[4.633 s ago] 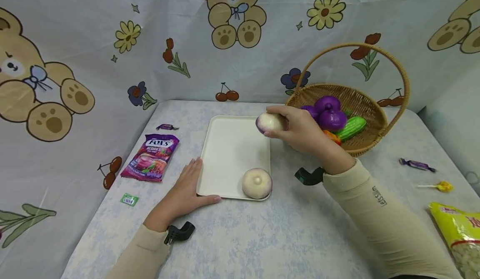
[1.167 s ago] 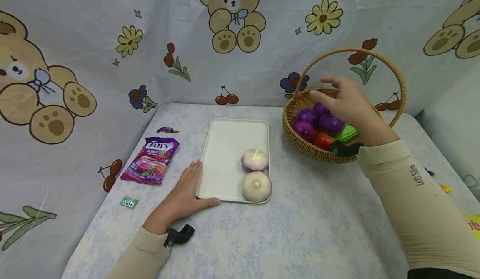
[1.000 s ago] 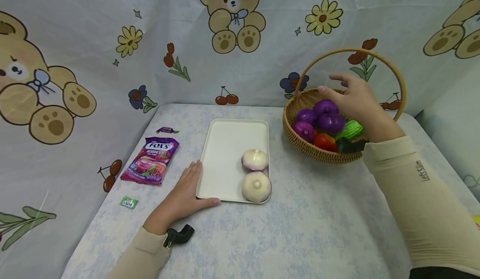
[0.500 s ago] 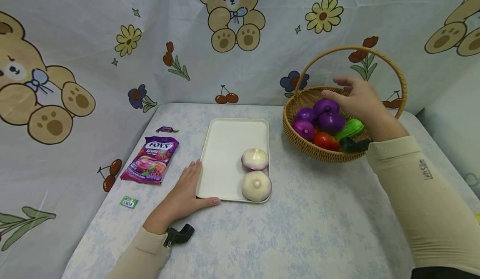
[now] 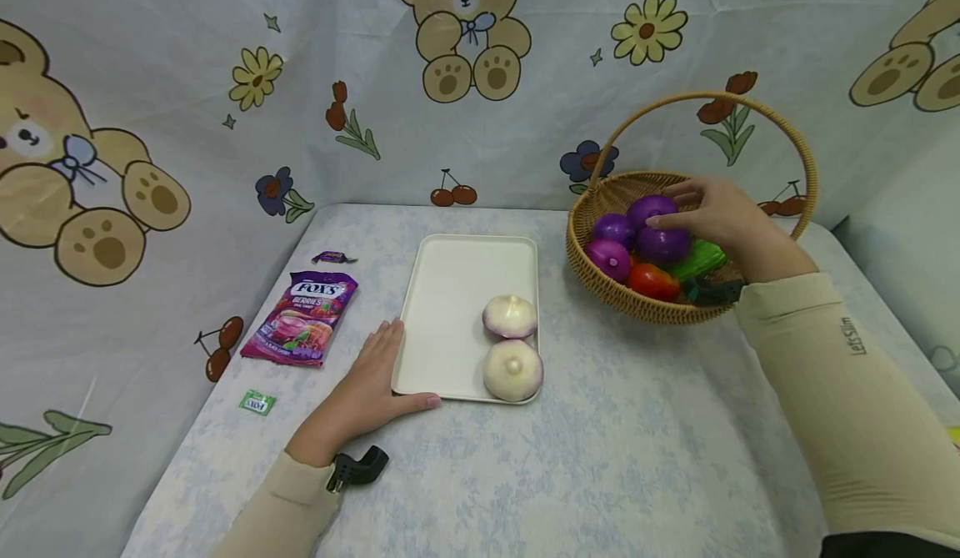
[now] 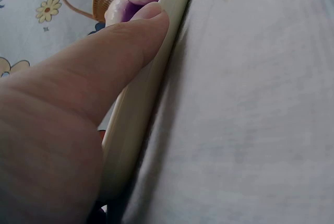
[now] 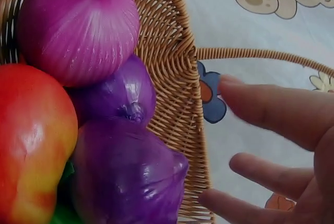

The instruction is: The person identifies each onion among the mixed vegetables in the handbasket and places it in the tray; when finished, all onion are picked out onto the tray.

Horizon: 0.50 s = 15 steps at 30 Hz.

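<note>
- The right hand (image 5: pixel 720 212) reaches into the wicker basket (image 5: pixel 600 279); its fingers are spread and only slightly bent, with the fingertips on or just over the topmost purple onion (image 5: pixel 651 208). Whether they actually press on it cannot be told, and nothing is gripped.
- In the right wrist view the fingers (image 7: pixel 271 109) hover loose and apart beside the basket's woven wall (image 7: pixel 175 62), just clear of the purple onions (image 7: pixel 122 174).
- The left hand (image 5: pixel 371 387) lies flat and relaxed on the table (image 5: pixel 600 475), its thumb along the near left corner of the cream tray (image 5: pixel 450 291). The left wrist view shows the thumb (image 6: pixel 130 46) pressed against the tray's rim (image 6: pixel 141 104); the other fingers are out of that picture.
- The topmost purple onion is partly covered by the right hand, so its tip and the way it points are hard to make out. In the right wrist view a magenta onion (image 7: pixel 78 25) shows its pale stem end at the top of the picture.
- Below the onions lie a red tomato (image 5: pixel 651 281) and a green cucumber (image 5: pixel 693 259), the cucumber mostly hidden behind the wrist.
- Two white, purple-tinged onions (image 5: pixel 512 345) sit touching at the tray's near right corner, stem ends up.
- A purple candy bag (image 5: pixel 300 316) lies left of the tray, well apart from the basket.
</note>
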{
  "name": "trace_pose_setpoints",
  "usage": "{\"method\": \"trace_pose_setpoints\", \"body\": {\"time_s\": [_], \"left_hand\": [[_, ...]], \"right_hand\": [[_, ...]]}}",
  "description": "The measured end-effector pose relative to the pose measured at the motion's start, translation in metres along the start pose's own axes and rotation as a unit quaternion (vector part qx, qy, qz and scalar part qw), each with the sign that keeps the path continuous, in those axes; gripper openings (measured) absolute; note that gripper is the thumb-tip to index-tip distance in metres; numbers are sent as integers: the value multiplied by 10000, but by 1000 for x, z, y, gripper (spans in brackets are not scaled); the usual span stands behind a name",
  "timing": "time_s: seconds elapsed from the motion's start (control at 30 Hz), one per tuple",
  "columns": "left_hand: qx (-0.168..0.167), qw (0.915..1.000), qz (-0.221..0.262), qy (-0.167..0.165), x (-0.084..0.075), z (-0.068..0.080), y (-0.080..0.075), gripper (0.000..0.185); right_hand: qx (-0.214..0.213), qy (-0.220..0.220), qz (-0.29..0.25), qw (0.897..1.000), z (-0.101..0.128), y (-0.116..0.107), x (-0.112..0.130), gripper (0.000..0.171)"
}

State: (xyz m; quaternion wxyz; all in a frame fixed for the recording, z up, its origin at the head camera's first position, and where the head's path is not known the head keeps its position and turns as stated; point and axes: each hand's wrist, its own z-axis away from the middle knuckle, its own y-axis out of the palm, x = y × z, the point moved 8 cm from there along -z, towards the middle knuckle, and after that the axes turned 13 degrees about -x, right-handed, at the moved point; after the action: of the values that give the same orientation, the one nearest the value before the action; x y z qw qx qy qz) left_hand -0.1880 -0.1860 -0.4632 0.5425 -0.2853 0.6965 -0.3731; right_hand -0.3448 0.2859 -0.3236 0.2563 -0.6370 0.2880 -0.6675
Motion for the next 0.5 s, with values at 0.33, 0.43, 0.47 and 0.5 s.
{"method": "trace_pose_setpoints", "body": {"time_s": [0.33,0.43,0.47,0.5], "left_hand": [[-4,10000,-9,19,1,-1,0,140],[11,10000,-3,6,1,-1,0,140],[17,10000,4,4,1,-1,0,140],[19,10000,8,4,1,-1,0,140]], "right_hand": [[645,380,164,9971,-4,8,-21,87],[818,608,-16,9948,-3,11,-28,86],[864,669,-81,9940,-3,12,-29,85],[899,713,-127,9933,-3,13,-31,85]]}}
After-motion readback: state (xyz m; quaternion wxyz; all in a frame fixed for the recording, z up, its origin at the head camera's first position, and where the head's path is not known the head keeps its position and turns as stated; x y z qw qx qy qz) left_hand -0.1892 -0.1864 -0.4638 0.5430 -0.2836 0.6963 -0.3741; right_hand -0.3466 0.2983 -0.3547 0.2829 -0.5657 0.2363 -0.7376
